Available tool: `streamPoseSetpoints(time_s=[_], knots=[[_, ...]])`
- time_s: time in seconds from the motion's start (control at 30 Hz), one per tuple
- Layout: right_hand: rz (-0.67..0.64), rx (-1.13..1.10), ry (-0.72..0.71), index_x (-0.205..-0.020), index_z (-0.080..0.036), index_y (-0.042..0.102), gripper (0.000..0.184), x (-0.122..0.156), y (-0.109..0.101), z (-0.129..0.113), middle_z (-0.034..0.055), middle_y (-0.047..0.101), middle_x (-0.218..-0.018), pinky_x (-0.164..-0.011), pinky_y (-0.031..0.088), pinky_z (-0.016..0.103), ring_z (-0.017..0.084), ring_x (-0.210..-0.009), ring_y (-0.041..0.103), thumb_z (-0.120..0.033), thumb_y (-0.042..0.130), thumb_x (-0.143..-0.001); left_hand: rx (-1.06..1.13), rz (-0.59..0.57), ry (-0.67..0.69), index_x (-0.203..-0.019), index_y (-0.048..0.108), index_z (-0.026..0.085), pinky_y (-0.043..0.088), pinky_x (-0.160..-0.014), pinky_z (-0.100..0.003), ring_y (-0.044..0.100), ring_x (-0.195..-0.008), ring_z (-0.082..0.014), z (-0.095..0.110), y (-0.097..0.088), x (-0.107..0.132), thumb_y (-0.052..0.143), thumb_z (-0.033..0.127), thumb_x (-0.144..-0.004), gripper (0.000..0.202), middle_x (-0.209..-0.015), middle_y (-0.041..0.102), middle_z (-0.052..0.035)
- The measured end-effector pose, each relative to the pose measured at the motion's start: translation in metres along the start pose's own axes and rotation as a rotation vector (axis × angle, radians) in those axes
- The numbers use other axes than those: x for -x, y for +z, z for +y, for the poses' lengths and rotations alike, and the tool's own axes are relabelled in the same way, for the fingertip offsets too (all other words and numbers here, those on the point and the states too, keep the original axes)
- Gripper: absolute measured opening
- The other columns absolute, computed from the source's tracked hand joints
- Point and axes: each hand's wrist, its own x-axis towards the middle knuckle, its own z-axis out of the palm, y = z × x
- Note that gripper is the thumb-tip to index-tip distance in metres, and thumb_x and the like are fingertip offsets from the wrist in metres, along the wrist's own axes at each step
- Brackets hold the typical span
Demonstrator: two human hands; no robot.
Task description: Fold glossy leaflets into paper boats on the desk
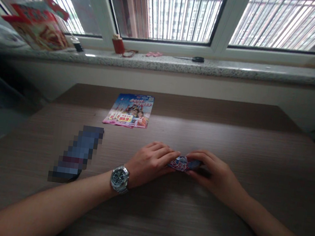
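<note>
Fingers [170, 155] of the left hand [151, 163] and of the right hand [213, 172] were drawn in narrow on a small folded paper [184, 163], pinching it from either side just below the middle of the frame. The paper, printed in red, blue and white, lay directly between the two sets of fingertips, its long axis running left to right across the picture, one end under each hand. Neither hand was nearer than the other, since both touched it. It sat low against the desk [230, 135], though whether it rested flat or was lifted a little could not be told. A wristwatch [119, 179] sat on the left wrist, and both forearms came in from the bottom corners of the frame. Above and to the left of the hands, well apart from them, a colourful flyer [129, 109] lay flat on the desk, and a blurred-out dark object [77, 154] lay left of centre, beside the left forearm. On the window sill [239, 70] along the top of the frame stood a small red cup [118, 45], its contents too small to make out, with scissors [197, 59] lying right of it and printed bags [38, 27] heaped at the upper left.
</note>
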Motion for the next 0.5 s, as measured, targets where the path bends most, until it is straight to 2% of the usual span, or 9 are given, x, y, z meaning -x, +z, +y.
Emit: streamPoseSetpoints(time_s=[0.17,0.33,0.43,0.5], knots=[[0.015,-0.028,-0.011,-0.114,-0.025,0.061,0.025,0.001,0.001,0.002,0.0065,0.066,-0.113,-0.089,0.056,0.033,0.02,-0.103,0.066,-0.021,0.068,-0.091,0.028,-0.026,-0.03,-0.132,0.056,0.018,0.051,-0.097,-0.04,0.063,-0.107,-0.023,-0.001,0.0,0.0,0.06,0.043,-0.097,0.043,-0.119,0.069,-0.0061],[0.048,0.021,-0.028,-0.114,-0.026,0.061,0.022,0.002,-0.003,0.007,0.0069,0.066,-0.115,-0.092,0.055,0.036,0.021,-0.106,0.066,-0.023,0.067,-0.092,0.061,0.023,-0.12,-0.151,0.035,0.017,0.046,-0.108,-0.043,0.053,-0.129,-0.026,-0.003,-0.001,0.0,0.066,0.048,-0.092,0.073,-0.143,0.054,-0.0126],[0.083,0.059,-0.006,-0.113,-0.025,0.062,0.021,0.0,-0.009,0.014,0.0077,0.066,-0.115,-0.091,0.056,0.038,0.023,-0.105,0.066,-0.024,0.066,-0.092,0.036,0.049,-0.197,-0.154,0.031,0.018,0.047,-0.108,-0.044,0.052,-0.128,-0.0265,-0.006,0.0,0.001,0.064,0.043,-0.094,0.073,-0.144,0.052,-0.013],[0.131,0.087,0.014,-0.109,-0.024,0.063,0.018,-0.002,-0.014,0.02,0.0084,0.066,-0.113,-0.091,0.056,0.04,0.024,-0.104,0.066,-0.024,0.067,-0.091,0.036,0.011,-0.246,-0.153,0.033,0.019,0.047,-0.108,-0.045,0.054,-0.126,-0.0269,-0.008,0.001,0.001,0.064,0.039,-0.094,0.07,-0.142,0.054,-0.0124]])
